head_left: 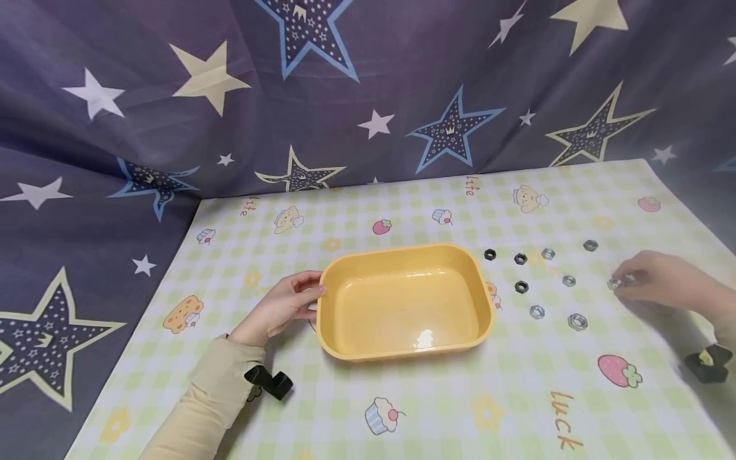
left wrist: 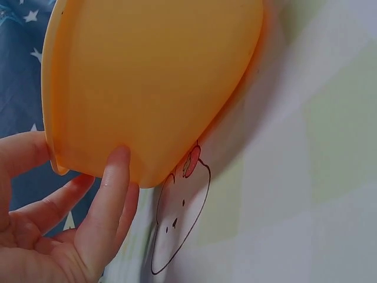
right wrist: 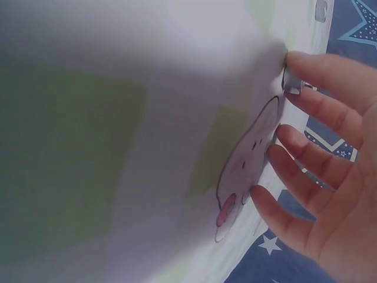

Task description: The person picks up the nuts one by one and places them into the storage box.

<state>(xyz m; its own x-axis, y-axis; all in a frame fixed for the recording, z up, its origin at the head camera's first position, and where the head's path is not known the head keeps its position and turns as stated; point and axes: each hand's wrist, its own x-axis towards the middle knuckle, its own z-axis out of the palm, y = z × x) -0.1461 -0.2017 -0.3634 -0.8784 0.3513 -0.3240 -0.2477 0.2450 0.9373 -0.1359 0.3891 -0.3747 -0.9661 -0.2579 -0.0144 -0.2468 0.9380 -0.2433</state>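
Silver nut (head_left: 614,283) right there in your right hand (head_left: 669,281), pinched narrow between thumb and forefinger, the other fingers spread; whether it's off the tablecloth (head_left: 437,396), I can't tell. Look left of that pinch: eight loose nuts (head_left: 568,280) lie scattered, and past them sits the yellow tray (head_left: 379,313), long axis running roughly left to right. Farthest along, at its left end, your nearer hand, the left (head_left: 284,305), grips it, thumb at the rim, fingers against the outer wall.
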